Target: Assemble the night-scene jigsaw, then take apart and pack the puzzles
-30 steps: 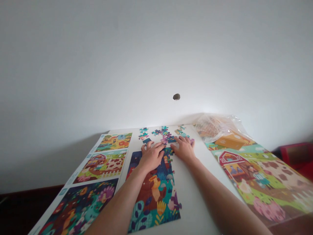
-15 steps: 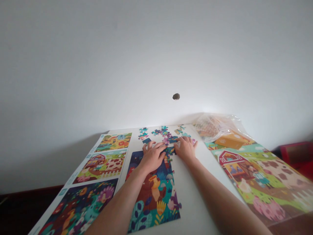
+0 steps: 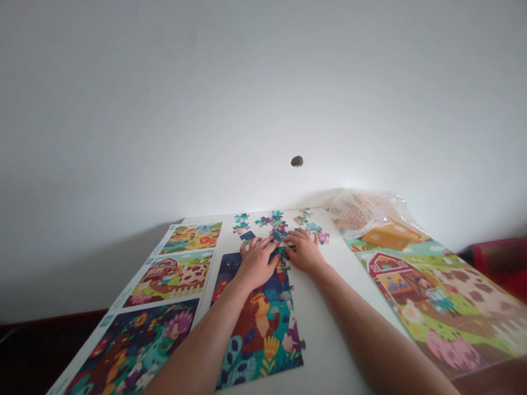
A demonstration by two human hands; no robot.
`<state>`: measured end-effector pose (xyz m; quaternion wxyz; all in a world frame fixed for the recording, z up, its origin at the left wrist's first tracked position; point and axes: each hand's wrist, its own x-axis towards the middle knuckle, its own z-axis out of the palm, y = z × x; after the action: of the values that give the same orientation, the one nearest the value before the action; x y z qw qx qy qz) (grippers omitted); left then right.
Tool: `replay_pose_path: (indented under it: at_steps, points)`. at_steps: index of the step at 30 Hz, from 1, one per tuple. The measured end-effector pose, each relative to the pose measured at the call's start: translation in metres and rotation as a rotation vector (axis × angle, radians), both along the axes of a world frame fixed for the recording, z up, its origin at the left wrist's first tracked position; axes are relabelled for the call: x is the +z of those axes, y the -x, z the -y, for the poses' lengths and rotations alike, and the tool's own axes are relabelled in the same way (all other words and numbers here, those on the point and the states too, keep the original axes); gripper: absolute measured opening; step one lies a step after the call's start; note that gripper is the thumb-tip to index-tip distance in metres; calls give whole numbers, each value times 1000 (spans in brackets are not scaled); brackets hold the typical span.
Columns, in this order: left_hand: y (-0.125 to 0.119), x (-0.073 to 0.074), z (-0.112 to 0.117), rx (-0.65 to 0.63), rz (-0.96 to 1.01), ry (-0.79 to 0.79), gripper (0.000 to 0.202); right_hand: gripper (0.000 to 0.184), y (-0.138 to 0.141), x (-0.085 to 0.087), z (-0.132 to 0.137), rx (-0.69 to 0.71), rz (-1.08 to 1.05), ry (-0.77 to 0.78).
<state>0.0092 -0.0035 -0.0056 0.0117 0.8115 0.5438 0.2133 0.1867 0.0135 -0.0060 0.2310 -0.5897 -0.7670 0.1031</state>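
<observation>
You are holding both hands over the far end of a partly assembled puzzle, which is lying flat on the white worktop between your forearms. Your left hand is resting over its upper edge, fingers loosely spread. Your right hand is curving beside it, its fingertips reaching a dark blue piece; you cannot tell whether they are pinching it. A pink piece is lying just beside your right hand's outer side.
</observation>
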Motion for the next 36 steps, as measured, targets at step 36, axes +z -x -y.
replay_pose_path:
  at_steps: [36]
  points:
    - [3,-1,-1,166,-10,-19,40,41,0,4,5,122,-8,29]
